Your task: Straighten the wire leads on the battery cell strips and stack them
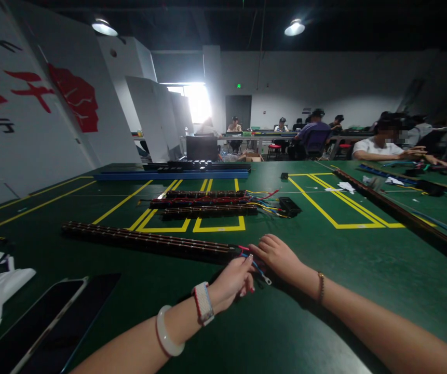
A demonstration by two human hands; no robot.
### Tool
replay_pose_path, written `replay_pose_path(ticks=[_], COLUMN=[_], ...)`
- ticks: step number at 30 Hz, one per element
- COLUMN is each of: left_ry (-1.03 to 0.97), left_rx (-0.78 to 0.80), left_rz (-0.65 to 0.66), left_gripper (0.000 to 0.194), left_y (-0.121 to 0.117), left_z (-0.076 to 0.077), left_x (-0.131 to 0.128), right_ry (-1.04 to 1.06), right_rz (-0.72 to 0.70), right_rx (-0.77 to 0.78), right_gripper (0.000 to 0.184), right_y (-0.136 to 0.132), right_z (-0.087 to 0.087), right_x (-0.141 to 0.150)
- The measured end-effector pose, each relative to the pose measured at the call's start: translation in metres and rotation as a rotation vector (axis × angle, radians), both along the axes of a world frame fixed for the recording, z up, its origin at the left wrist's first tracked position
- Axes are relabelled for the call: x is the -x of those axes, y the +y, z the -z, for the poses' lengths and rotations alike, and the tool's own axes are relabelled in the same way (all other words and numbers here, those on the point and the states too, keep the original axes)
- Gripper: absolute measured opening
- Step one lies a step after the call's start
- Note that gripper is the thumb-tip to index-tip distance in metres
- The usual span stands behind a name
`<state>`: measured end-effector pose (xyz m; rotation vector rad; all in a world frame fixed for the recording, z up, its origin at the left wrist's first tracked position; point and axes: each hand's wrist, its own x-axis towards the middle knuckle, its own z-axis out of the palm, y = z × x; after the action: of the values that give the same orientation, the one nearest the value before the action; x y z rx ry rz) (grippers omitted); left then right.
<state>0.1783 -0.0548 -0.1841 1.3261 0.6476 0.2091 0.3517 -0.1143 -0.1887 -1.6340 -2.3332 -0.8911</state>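
A long dark bar [145,241] with copper-coloured strips lies across the green table, its right end by my hands. Short leads come out of that end: a red wire [242,248] and a blue wire [257,268] tipped with a metal ring lug [267,281]. My left hand [233,283], with a watch and a pale bangle at the wrist, is closed, thumb and finger on the blue wire. Just right of it, my right hand [280,255] curls with its fingertips by the red wire. Whatever those fingers pinch is hidden.
Beyond the bar lie several similar bars [210,212] with coloured wires and a black connector [289,206]. Blue rails [172,175] lie at the back. At left are dark panels [67,317] and white parts [7,291]. Another long bar [398,210] runs along the right, near a seated person [379,150].
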Motion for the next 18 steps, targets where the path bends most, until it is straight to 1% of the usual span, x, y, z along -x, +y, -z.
replay_pose_path(ticks=[4, 9, 15, 18], left_ry=[-0.069, -0.072, -0.054, -0.032], left_rx=[0.004, 0.004, 0.105, 0.152], left_rz=[0.009, 0.040, 0.063, 0.077], left_gripper=[0.044, 0.039, 0.035, 0.035], left_y=[0.001, 0.004, 0.009, 0.011], left_z=[0.001, 0.000, -0.002, -0.003], left_x=[-0.002, -0.002, 0.001, 0.002], right_ry=[-0.004, 0.002, 0.023, 0.008], right_rz=[-0.010, 0.017, 0.046, 0.058], right_rx=[0.000, 0.034, 0.039, 0.013], right_gripper=[0.031, 0.034, 0.036, 0.037], right_y=[0.000, 0.000, -0.003, -0.004], right_z=[0.001, 0.002, 0.001, -0.001], right_x=[-0.001, -0.001, 0.000, -0.001])
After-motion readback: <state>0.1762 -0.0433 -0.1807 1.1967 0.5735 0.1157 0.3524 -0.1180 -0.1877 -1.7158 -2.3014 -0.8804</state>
